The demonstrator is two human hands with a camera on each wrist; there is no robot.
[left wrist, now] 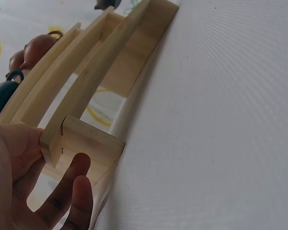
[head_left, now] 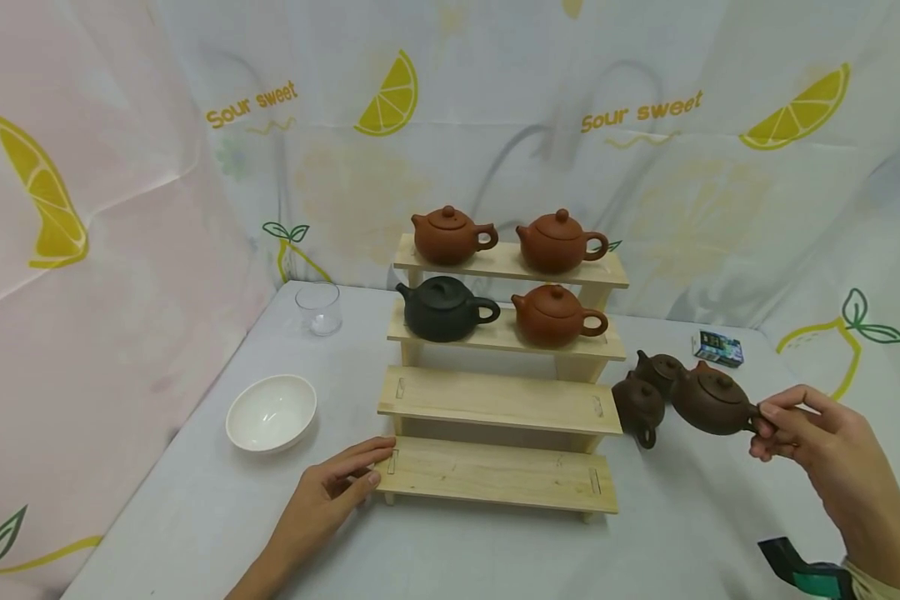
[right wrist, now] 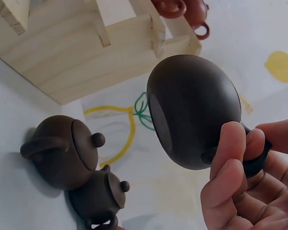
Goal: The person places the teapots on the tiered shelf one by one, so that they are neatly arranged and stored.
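By its handle, my right hand (head_left: 832,433) pinches a dark brown teapot (head_left: 714,400), lifted off the table to the right of the stand. Its rounded underside shows in the right wrist view, fingers (right wrist: 230,148) around the handle. Two more dark brown teapots, one nearer (head_left: 639,407) and one behind (head_left: 660,371), stand on the table beside the stand. My left hand (head_left: 337,483) rests with loosely extended fingers against the left end of the lowest board of a stepped wooden stand (head_left: 495,475). Two fingers (left wrist: 81,191) spread beside the stand's leg in the left wrist view.
Reddish-brown teapots fill the top step, left (head_left: 450,237) and right (head_left: 558,243). Below them sit a black teapot (head_left: 442,312) and another reddish-brown teapot (head_left: 555,318). At left are a white bowl (head_left: 272,412) and a clear glass (head_left: 318,310); a small box (head_left: 718,348) lies back right.
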